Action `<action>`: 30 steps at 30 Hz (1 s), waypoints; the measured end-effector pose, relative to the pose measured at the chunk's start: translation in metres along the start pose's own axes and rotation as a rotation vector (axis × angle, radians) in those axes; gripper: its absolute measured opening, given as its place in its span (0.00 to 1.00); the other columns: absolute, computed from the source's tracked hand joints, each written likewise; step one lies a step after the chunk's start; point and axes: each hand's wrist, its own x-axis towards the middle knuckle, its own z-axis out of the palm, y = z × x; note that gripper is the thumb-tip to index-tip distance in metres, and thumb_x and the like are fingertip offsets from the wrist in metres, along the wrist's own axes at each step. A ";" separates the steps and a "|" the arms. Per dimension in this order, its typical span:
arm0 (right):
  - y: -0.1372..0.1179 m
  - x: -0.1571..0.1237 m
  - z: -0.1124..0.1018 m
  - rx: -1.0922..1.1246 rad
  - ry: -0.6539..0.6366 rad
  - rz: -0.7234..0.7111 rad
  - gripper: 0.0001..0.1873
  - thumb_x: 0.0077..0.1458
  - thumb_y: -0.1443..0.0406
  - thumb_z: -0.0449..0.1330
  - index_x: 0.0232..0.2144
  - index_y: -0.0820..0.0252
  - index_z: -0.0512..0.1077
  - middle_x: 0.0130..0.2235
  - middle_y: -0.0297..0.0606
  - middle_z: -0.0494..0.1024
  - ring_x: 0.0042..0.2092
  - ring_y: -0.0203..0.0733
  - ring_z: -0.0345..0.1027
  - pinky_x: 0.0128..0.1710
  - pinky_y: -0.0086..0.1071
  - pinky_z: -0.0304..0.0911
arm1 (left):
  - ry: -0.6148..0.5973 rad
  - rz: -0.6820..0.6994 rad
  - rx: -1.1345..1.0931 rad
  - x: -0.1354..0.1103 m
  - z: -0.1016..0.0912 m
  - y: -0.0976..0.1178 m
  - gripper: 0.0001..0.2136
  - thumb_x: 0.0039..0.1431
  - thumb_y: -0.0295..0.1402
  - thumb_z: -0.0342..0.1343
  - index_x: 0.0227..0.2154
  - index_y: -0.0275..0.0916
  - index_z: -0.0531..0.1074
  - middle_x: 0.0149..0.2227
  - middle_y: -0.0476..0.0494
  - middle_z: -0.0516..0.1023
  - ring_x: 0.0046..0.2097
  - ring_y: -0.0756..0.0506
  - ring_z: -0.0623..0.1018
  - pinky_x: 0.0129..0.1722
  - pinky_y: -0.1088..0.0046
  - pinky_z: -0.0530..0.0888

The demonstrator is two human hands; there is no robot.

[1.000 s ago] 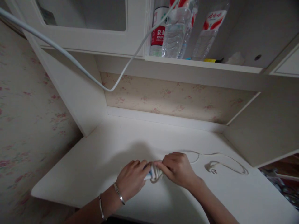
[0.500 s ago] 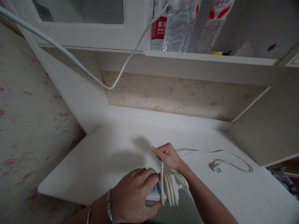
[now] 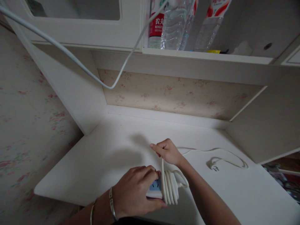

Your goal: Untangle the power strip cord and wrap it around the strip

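Observation:
My left hand (image 3: 138,190) is closed around one end of a power strip (image 3: 155,186), white with a blue socket face. Several turns of white power cord (image 3: 170,189) wrap its other end, side by side. Above the strip, my right hand (image 3: 169,152) grips the cord in a fist, thumb pointing left, and a taut length runs from it down to the coils. From behind the right hand the cord trails over the desk to a plug (image 3: 213,165) lying on the right. Part of the strip is hidden under my left fingers.
The white desk (image 3: 112,137) sits beneath a shelf (image 3: 206,56) holding several plastic bottles (image 3: 174,26). A thick white cable (image 3: 79,63) hangs across the upper left, in front of the cabinet. Side panels bound the desk left and right.
The power strip has turned slightly, showing more of its blue face and sockets. My left thumb has slid right along its lower edge. The view has shifted a little.

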 end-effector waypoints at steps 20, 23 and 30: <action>0.056 -0.018 0.032 0.130 0.105 0.287 0.36 0.54 0.38 0.44 0.16 0.62 0.66 0.15 0.31 0.59 0.19 0.32 0.52 0.20 0.27 0.48 | -0.094 0.003 -0.055 0.006 -0.018 -0.023 0.23 0.40 0.26 0.57 0.44 0.41 0.66 0.48 0.45 0.66 0.43 0.47 0.72 0.45 0.74 0.72; 0.063 -0.017 0.035 0.127 0.069 0.297 0.37 0.54 0.38 0.43 0.15 0.62 0.66 0.15 0.31 0.59 0.19 0.32 0.52 0.20 0.27 0.47 | -0.118 0.013 0.016 0.009 -0.017 -0.024 0.20 0.40 0.30 0.57 0.42 0.42 0.68 0.44 0.46 0.70 0.41 0.45 0.73 0.43 0.72 0.72; 0.070 -0.025 0.040 0.123 0.151 0.203 0.36 0.57 0.41 0.43 0.13 0.62 0.65 0.15 0.32 0.60 0.20 0.33 0.55 0.23 0.27 0.50 | -0.182 0.092 0.291 0.004 -0.021 -0.022 0.19 0.46 0.37 0.58 0.44 0.46 0.68 0.36 0.49 0.74 0.37 0.43 0.76 0.38 0.66 0.70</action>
